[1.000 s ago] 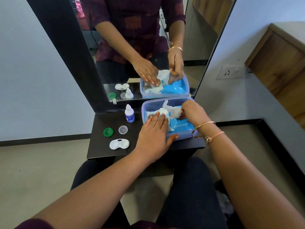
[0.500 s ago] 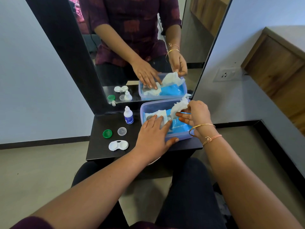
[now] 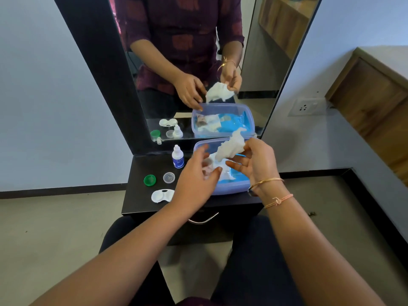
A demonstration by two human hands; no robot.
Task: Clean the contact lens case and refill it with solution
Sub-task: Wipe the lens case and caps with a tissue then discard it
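One black dressing table (image 3: 141,202) is carrying everything. One lidless blue plastic box (image 3: 231,188) is sitting at its right end. Above the box, the right hand (image 3: 258,164) is pinching one crumpled white wipe (image 3: 229,149), while the left hand (image 3: 194,184) is hovering spread and empty. Left of the box are lying one solution bottle (image 3: 178,157), one white contact lens case (image 3: 163,195), and two caps, green (image 3: 150,180) and clear (image 3: 169,177).

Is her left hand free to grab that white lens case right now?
Probably yes: the left hand is empty, hovering by the tub, and the lens case lies uncovered just beside it.
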